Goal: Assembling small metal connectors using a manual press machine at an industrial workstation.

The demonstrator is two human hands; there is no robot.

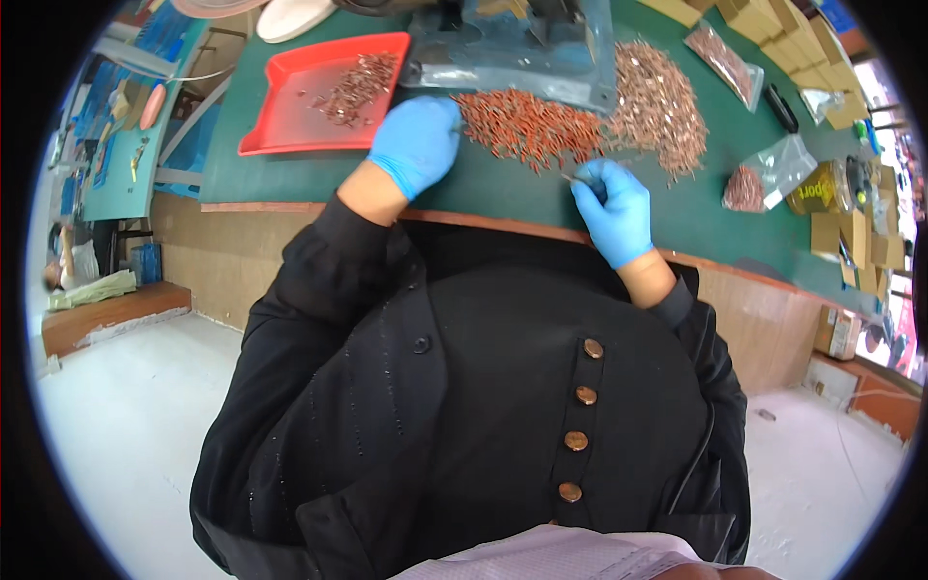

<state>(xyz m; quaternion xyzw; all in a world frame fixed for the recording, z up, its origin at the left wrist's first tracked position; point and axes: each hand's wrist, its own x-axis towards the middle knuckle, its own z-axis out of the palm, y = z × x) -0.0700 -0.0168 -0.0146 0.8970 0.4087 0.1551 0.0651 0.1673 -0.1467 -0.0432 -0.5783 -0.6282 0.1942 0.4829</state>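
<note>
My left hand point(418, 143), in a blue glove, is curled closed between the red tray and the left edge of a heap of small orange-red pieces point(530, 128). Its fingertips are turned away, so whatever they hold is hidden. Near the front edge of the heap, my right hand point(615, 208), gloved in blue too, pinches a small thin piece point(570, 177) between thumb and finger. Beyond it lies a larger heap of small copper-coloured pieces point(657, 106). The red tray point(280, 121) holds a scattering of similar copper-coloured pieces point(362, 89).
A blue-grey plastic-covered container point(503, 77) stands behind the orange-red heap. To the right lie filled clear bags point(723, 64), a smaller bag of pieces point(746, 188), a black marker-like object point(781, 108) and cardboard boxes point(764, 17). The green table's point(483, 198) front edge runs close to me.
</note>
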